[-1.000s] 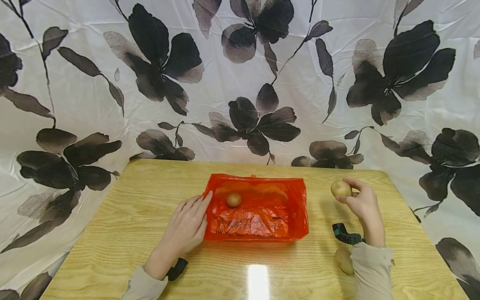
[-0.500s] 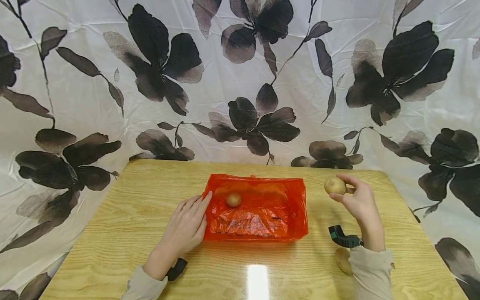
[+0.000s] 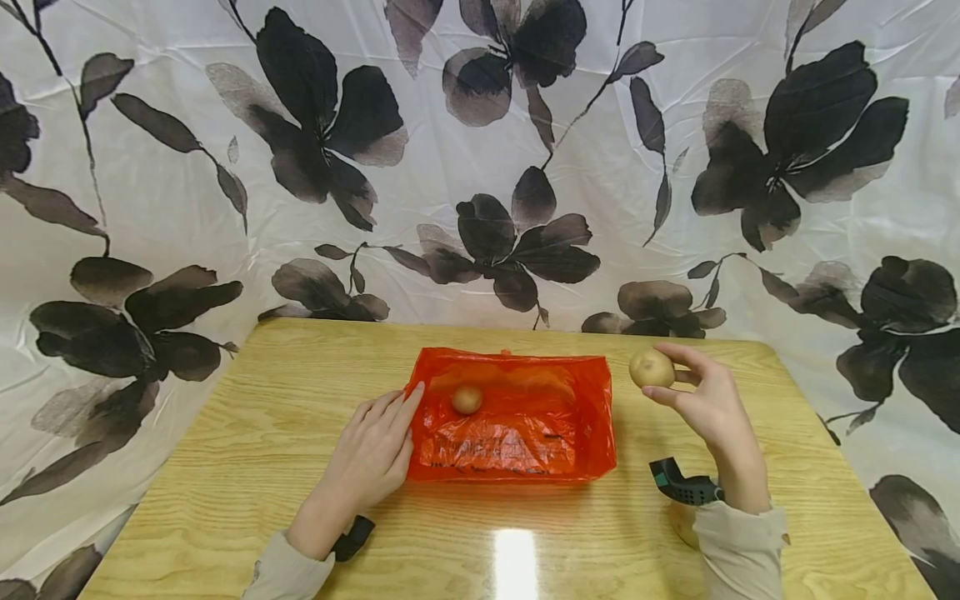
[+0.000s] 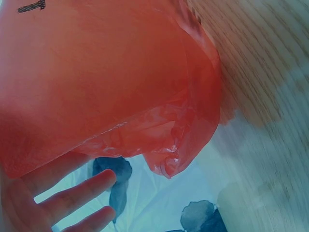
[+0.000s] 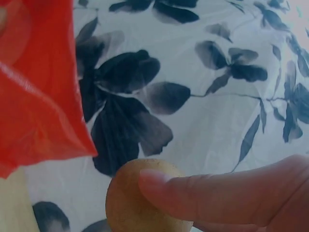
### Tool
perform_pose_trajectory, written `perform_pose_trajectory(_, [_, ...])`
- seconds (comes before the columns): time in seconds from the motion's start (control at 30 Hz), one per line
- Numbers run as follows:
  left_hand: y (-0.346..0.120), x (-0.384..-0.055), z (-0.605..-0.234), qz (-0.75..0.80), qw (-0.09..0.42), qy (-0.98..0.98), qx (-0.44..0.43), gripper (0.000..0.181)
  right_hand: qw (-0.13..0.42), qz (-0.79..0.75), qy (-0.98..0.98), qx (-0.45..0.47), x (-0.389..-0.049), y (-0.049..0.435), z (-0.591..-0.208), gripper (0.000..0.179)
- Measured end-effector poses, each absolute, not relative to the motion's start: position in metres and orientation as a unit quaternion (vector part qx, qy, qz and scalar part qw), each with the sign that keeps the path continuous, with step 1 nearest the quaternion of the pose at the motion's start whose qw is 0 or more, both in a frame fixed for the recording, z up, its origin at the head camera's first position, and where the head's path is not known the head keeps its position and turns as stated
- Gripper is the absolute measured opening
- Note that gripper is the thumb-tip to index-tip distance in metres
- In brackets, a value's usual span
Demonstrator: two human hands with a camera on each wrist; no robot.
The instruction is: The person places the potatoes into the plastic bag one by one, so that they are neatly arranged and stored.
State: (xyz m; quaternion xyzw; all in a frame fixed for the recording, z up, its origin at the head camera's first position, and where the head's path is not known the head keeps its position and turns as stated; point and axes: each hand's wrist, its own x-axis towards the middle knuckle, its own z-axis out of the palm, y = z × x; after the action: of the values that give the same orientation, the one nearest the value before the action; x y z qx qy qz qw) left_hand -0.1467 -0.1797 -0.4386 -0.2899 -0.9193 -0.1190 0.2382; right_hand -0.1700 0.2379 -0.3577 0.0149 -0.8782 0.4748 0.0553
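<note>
Left hand [image 3: 367,458], fingers extended and ungripped, touches the left side of the open red bag [image 3: 517,450]. Inside, toward that side, sits one potato [image 3: 467,401]. Near the bag's right edge, a second potato [image 3: 651,372] is pinched by the right hand [image 3: 708,404]. A third potato [image 3: 682,525] lies on the table [image 3: 300,367], partly hidden.

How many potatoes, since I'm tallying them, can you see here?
3: a potato in the right grip, another inside the red bag, a third on the table, partly behind the sleeve. More may be hidden.
</note>
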Motion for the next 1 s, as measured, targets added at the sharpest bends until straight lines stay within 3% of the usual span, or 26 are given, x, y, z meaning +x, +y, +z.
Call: perform_pose_trajectory(1.0, [-0.179, -0.147, -0.439, -0.118, 0.235, -0.92, -0.292, 0.054, 0.008, 0.552, -0.828, 0.094, -0.165, 0.192, -0.356, 0.054])
